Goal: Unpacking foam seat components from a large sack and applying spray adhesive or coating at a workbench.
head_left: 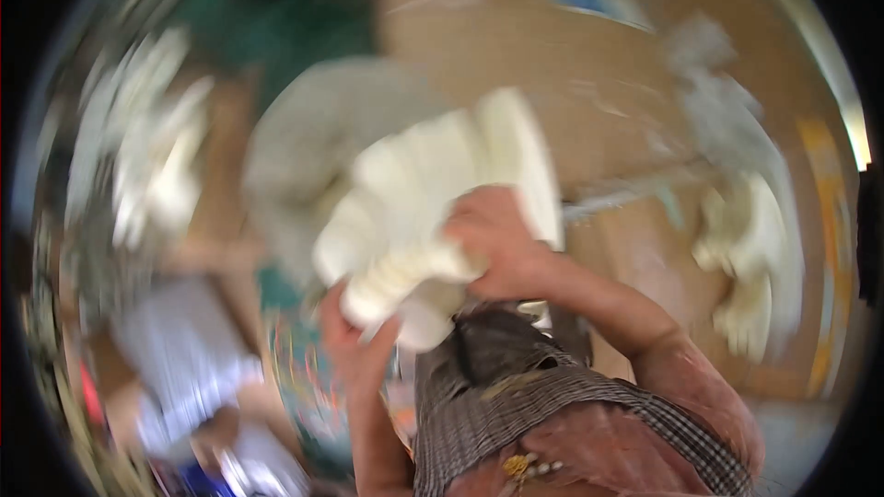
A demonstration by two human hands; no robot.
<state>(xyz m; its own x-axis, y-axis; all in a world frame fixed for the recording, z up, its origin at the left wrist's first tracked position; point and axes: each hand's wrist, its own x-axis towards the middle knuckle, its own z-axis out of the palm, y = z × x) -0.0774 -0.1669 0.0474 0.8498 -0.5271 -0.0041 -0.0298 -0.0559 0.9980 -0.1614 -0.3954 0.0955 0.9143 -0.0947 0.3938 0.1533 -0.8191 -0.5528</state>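
We've got cream bundle (414,170) fanned beyond right hand (497,237) clamping it; left hand (354,336) grips near end; guess that stops layers slipping

A cream, ridged bundle (405,175) is sitting between the left hand (357,340) and right hand (502,239), before a grey rounded mass (295,138). Cream glove-shaped pieces (760,230) are lying rightward on a brown flat surface (516,18); a whitish blurred heap (175,179) is lying leftward.

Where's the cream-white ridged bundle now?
In the head view, the ridged bundle is near the centre, held by the left hand and right hand, overlapping a rounded pale grey shape on its left.
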